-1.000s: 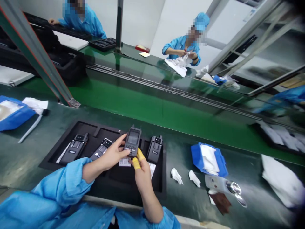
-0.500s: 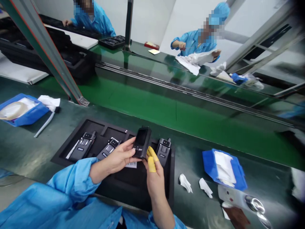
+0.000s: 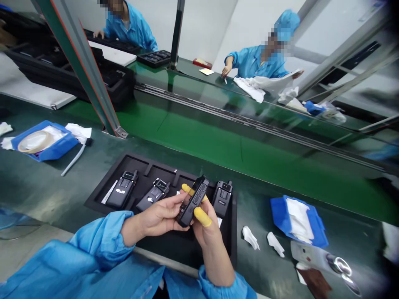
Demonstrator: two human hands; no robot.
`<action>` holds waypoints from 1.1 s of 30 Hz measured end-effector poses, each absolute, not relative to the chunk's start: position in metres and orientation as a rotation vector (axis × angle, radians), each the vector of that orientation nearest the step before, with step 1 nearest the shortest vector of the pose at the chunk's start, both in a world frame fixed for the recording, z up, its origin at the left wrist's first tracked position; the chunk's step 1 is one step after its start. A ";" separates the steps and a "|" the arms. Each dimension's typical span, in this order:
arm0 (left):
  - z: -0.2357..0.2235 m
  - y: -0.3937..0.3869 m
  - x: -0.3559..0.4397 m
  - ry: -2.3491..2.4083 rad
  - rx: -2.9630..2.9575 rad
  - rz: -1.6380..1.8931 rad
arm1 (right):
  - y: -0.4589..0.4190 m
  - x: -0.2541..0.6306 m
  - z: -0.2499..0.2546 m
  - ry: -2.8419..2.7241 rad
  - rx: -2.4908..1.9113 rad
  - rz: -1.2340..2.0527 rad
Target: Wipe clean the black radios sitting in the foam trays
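A black handheld radio (image 3: 193,202) is held over the tray, turned so its side buttons show. My left hand (image 3: 162,215) grips its lower end with thumb and fingers. Yellow finger cots cover some fingers of my right hand (image 3: 208,228), which closes round the radio from the other side. Beneath lies a black foam tray (image 3: 140,161). Three more radios rest in it, backs up: one at the left (image 3: 122,190), one in the middle (image 3: 153,195) and one at the right (image 3: 222,198). My hands partly hide the tray's middle.
At the left are a blue bin (image 3: 59,149) with a tape roll (image 3: 35,142) and a brush (image 3: 75,160). Crumpled wipes (image 3: 250,237) and a blue bin of wipes (image 3: 299,220) lie at the right. A metal post (image 3: 90,83) rises ahead. Two co-workers sit across the green belt (image 3: 212,135).
The radio has been turned from screen-facing to edge-on, and my right fingers have shifted round it. The view has moved slightly left. A co-worker's hand has lowered to the far table.
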State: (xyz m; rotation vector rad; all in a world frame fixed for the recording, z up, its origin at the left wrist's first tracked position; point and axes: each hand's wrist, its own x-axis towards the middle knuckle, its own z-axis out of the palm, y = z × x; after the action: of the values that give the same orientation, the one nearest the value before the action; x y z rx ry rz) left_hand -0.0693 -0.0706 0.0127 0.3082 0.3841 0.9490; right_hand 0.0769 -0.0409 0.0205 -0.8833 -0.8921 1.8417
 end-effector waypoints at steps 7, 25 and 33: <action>0.006 -0.082 -0.085 0.411 0.345 0.970 | -0.050 0.065 0.014 -0.916 -0.845 1.868; 0.015 -0.092 -0.084 0.603 0.596 1.040 | -0.054 0.062 0.016 -0.979 -0.895 1.852; 0.023 -0.087 -0.065 0.437 0.310 1.084 | -0.060 0.089 0.018 -0.886 -0.938 1.724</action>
State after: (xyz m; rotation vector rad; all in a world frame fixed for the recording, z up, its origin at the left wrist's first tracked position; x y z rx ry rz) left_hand -0.0653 -0.0867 0.0227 0.3104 0.4373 1.0843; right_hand 0.0891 -0.0598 0.0184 -0.9385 -0.8863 1.7238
